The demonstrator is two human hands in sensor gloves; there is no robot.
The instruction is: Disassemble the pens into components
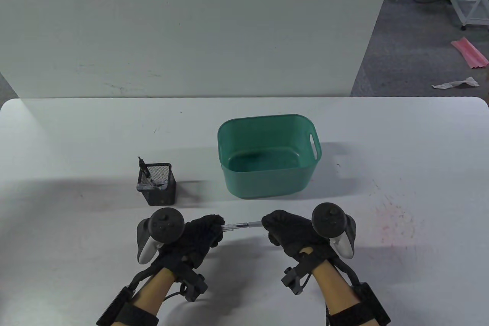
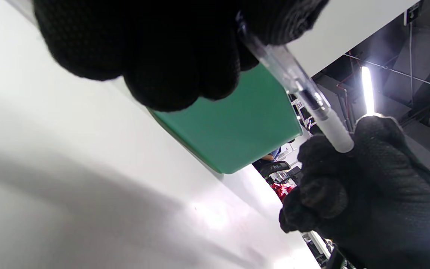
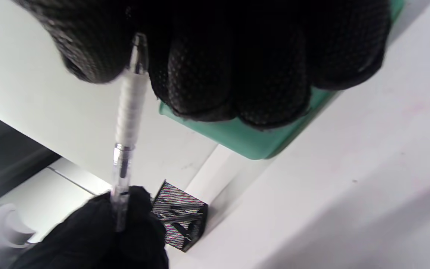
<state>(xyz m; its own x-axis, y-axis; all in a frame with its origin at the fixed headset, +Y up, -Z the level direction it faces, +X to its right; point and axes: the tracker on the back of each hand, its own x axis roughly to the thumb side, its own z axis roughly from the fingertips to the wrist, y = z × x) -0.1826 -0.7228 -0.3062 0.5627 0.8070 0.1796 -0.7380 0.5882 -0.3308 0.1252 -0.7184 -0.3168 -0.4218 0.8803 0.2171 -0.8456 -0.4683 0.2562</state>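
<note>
Just in front of the green bin [image 1: 267, 158], we see left hand [image 1: 198, 234] and right hand [image 1: 292, 232] each pinching an end of the clear pen [image 1: 241, 225].

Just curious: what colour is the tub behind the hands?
Green, a teal shade. The plastic tub shows best in the table view.

We see a bright, even light from above in the table view, soft grey shadows on the white surface [image 1: 382, 142], a glaring light tube [image 2: 367, 89] in the left wrist view, black gloves dark and blurry up close in both wrist views
</note>
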